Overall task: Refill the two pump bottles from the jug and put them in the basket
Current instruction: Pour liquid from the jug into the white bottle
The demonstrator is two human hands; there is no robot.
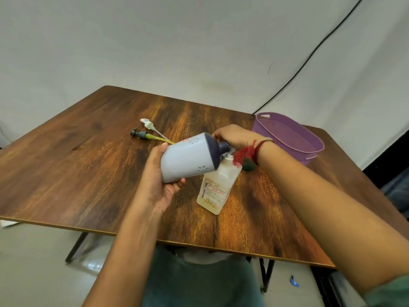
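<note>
Over the middle of the table (88,173), my left hand (155,185) clamped the base of the tilted white bottle (188,158). Its neck met the clear bottle (218,189). My right hand (236,138) curled there; I couldn't tell on what. The plastic looked smooth, probably slippery, and best gripped mid-body. The basket (276,129) sat near the right edge, with open room between.
</note>
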